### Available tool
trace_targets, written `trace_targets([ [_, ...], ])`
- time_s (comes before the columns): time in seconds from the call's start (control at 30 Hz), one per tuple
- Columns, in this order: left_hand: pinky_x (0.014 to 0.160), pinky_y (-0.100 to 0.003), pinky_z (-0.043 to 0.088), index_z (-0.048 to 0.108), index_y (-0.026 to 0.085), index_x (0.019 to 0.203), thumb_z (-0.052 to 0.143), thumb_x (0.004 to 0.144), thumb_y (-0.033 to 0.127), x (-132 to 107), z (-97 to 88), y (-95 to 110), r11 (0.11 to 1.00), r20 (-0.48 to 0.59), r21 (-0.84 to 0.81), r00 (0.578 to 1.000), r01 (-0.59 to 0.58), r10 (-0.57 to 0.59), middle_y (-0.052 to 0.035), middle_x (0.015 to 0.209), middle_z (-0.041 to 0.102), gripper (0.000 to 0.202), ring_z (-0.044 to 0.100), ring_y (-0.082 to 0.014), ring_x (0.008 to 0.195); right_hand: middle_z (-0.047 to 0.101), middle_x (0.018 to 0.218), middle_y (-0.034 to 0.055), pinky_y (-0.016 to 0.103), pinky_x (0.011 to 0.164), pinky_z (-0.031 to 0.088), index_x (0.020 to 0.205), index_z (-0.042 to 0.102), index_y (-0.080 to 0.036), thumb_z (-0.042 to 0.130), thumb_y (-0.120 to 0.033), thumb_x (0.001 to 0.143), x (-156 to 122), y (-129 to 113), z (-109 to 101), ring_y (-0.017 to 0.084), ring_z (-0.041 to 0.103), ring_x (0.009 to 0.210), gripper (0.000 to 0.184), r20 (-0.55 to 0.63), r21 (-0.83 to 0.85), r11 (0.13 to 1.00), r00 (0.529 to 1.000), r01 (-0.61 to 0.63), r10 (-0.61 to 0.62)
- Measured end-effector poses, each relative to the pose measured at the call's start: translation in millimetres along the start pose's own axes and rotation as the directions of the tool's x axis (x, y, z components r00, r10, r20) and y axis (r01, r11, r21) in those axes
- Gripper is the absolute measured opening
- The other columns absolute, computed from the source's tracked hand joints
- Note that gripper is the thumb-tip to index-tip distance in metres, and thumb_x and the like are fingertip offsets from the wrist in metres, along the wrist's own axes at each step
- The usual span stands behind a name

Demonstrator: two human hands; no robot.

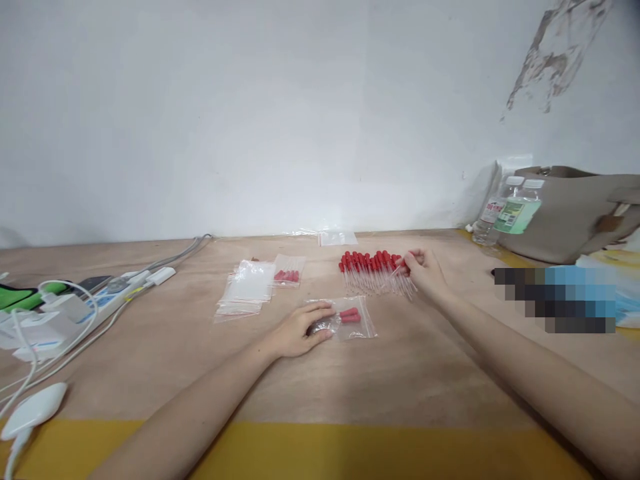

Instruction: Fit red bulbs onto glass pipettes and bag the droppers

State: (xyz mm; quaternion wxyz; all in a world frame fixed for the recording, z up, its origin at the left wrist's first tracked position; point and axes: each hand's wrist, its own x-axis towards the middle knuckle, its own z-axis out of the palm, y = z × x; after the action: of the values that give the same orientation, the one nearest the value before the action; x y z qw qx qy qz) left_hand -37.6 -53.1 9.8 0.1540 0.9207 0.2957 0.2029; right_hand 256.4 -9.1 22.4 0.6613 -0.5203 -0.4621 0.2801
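Observation:
My left hand [303,329] grips the open end of a small clear zip bag [361,325] lying on the wooden table; two red-capped droppers [350,315] lie inside it. My right hand [423,272] reaches forward to a pile of red-capped glass droppers [373,271] and pinches one dropper at the pile's right edge. A stack of empty clear bags [246,288] lies to the left, with a filled bag of droppers [289,271] beside it.
A power strip with plugs and white cables [75,307] fills the left side. Further back lies another clear bag [337,237]. At the right stand two plastic bottles [510,208] and a beige bag [580,212]. A yellow strip [320,450] edges the table front.

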Motion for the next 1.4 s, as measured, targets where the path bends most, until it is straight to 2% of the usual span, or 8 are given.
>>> trace_targets([
  [0.13, 0.098, -0.036, 0.033, 0.046, 0.022, 0.12, 0.045, 0.082, 0.038, 0.0, 0.6, 1.1, 1.0, 0.009, 0.005, 1.0, 0.008, -0.008, -0.0073, 0.127, 0.044, 0.041, 0.039, -0.0192, 0.117, 0.056, 0.067, -0.0004, 0.022, 0.048, 0.042, 0.074, 0.038, -0.021, 0.053, -0.032, 0.071, -29.6, 15.0, -2.5, 0.009, 0.049, 0.048, 0.019, 0.028, 0.13, 0.973, 0.982, -0.191, 0.189],
  [0.37, 0.098, -0.037, 0.032, 0.045, 0.023, 0.12, 0.044, 0.082, 0.038, 0.4, -0.3, 2.7, 1.0, 0.013, 0.021, 1.0, 0.009, -0.01, -0.007, 0.126, 0.044, 0.041, 0.038, -0.0194, 0.118, 0.056, 0.065, -0.0007, 0.024, 0.049, 0.046, 0.072, 0.038, -0.023, 0.05, -0.025, 0.074, -38.9, 23.9, 5.7, 0.01, 0.052, 0.049, 0.012, 0.048, 0.232, 0.927, 0.956, -0.294, 0.291],
  [0.6, 0.097, -0.039, 0.033, 0.046, 0.023, 0.119, 0.046, 0.082, 0.037, -0.1, 1.1, 1.7, 1.0, -0.008, -0.015, 1.0, 0.008, -0.009, -0.0063, 0.126, 0.045, 0.04, 0.04, -0.0204, 0.116, 0.055, 0.068, 0.0, 0.023, 0.046, 0.046, 0.078, 0.038, -0.023, 0.048, -0.034, 0.073, -41.5, 23.7, 1.5, 0.01, 0.051, 0.048, 0.016, -0.041, 0.083, 0.984, 0.986, -0.158, 0.162],
  [0.77, 0.097, -0.039, 0.033, 0.046, 0.022, 0.117, 0.047, 0.081, 0.036, 0.0, 0.7, 3.8, 1.0, -0.01, -0.023, 1.0, 0.004, -0.004, -0.0066, 0.124, 0.046, 0.039, 0.04, -0.0207, 0.116, 0.054, 0.069, -0.0003, 0.026, 0.049, 0.048, 0.077, 0.036, -0.023, 0.05, -0.036, 0.071, -44.7, 21.1, 4.2, 0.011, 0.053, 0.05, 0.02, -0.028, 0.127, 0.979, 0.986, -0.158, 0.163],
  [0.9, 0.091, -0.037, 0.038, 0.047, 0.021, 0.107, 0.048, 0.08, 0.035, -0.1, -0.6, 6.7, 0.997, -0.018, -0.061, 0.999, 0.044, -0.045, -0.0072, 0.119, 0.05, 0.031, 0.046, -0.0209, 0.109, 0.054, 0.068, -0.0005, 0.027, 0.05, 0.049, 0.076, 0.035, -0.023, 0.051, -0.035, 0.071, -47.4, 21.7, 8.8, 0.012, 0.054, 0.051, 0.021, 0.012, 0.157, 0.969, 0.981, -0.193, 0.193],
  [1.13, 0.086, -0.036, 0.04, 0.045, 0.02, 0.095, 0.05, 0.078, 0.036, -0.2, -1.5, 8.2, 0.993, -0.022, -0.088, 0.996, 0.081, -0.083, -0.0086, 0.118, 0.05, 0.024, 0.049, -0.0219, 0.104, 0.055, 0.07, 0.0, 0.028, 0.051, 0.05, 0.078, 0.035, -0.024, 0.05, -0.04, 0.072, -48.1, 19.3, 5.2, 0.013, 0.055, 0.052, 0.023, 0.0, 0.08, 0.988, 0.991, -0.13, 0.131],
  [1.27, 0.085, -0.035, 0.041, 0.045, 0.02, 0.09, 0.049, 0.078, 0.038, 0.1, -1.7, 8.7, 0.993, -0.026, -0.081, 0.996, 0.082, -0.085, -0.0087, 0.115, 0.052, 0.022, 0.049, -0.0218, 0.103, 0.054, 0.067, -0.0015, 0.029, 0.054, 0.051, 0.077, 0.034, -0.024, 0.053, -0.037, 0.07, -49.1, 20.8, 8.0, 0.013, 0.056, 0.053, 0.024, 0.028, 0.151, 0.973, 0.985, -0.175, 0.172],
  [1.4, 0.085, -0.034, 0.04, 0.045, 0.02, 0.091, 0.048, 0.079, 0.038, -0.2, -1.2, 8.7, 0.995, -0.022, -0.07, 0.997, 0.07, -0.072, -0.0083, 0.115, 0.052, 0.022, 0.049, -0.0211, 0.103, 0.056, 0.067, -0.0017, 0.03, 0.057, 0.051, 0.076, 0.035, -0.024, 0.057, -0.031, 0.069, -54.7, 20.9, 13.4, 0.013, 0.058, 0.055, 0.024, 0.126, 0.244, 0.931, 0.961, -0.27, 0.246],
])
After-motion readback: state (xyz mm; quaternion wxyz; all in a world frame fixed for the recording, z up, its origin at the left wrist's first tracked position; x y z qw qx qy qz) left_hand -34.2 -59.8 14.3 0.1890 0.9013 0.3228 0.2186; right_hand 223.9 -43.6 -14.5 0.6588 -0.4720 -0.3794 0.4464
